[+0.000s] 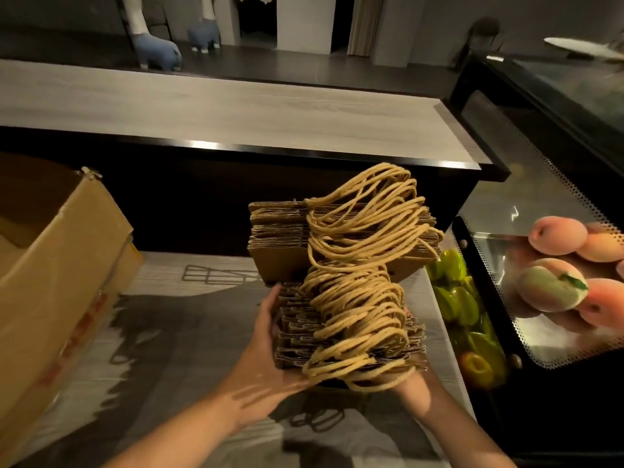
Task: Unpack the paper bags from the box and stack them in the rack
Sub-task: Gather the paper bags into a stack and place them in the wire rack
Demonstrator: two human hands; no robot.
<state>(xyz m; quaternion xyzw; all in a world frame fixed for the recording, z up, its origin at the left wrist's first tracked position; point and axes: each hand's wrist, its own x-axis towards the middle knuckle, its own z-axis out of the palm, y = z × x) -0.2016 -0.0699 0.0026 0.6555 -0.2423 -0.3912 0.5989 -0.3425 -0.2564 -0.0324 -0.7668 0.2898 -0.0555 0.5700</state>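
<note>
From the camera on your head, you are looking down at a low grey counter (pixel 209 332) with both arms stretched out in front of you.

You are holding a thick bundle of brown paper bags (pixel 297 336) between your two hands. The bags are folded flat and packed side by side. Their twisted paper handles (pixel 358 315) stick up in a big loopy pile.

Your left hand (pixel 266 352) is on the left side of the bundle. Its fingers are straight and press flat against the bags. Your right hand (pixel 410 378) is on the right side, low down, mostly hidden by the handles. It looks like it cups the bundle from under and beside, but you cannot see its fingers well.

Just past your bundle, a bit farther away, is a second bunch of paper bags (pixel 280 244), with more handles on top. It touches the bundle you hold. A dark wire rack (pixel 216 275) shows on the counter just left of that far bunch.

On the left is an open cardboard box (pixel 64 261). Its flap stands up.

On the right is a glass display case (pixel 540 204). Peaches (pixel 557 234) sit inside it, and green and yellow fruit (pixel 456 298) is lower down by the counter edge.

Far away is a long pale wooden top (pixel 236 106). Behind it on the floor are two blue toy animals (pixel 158 52).
</note>
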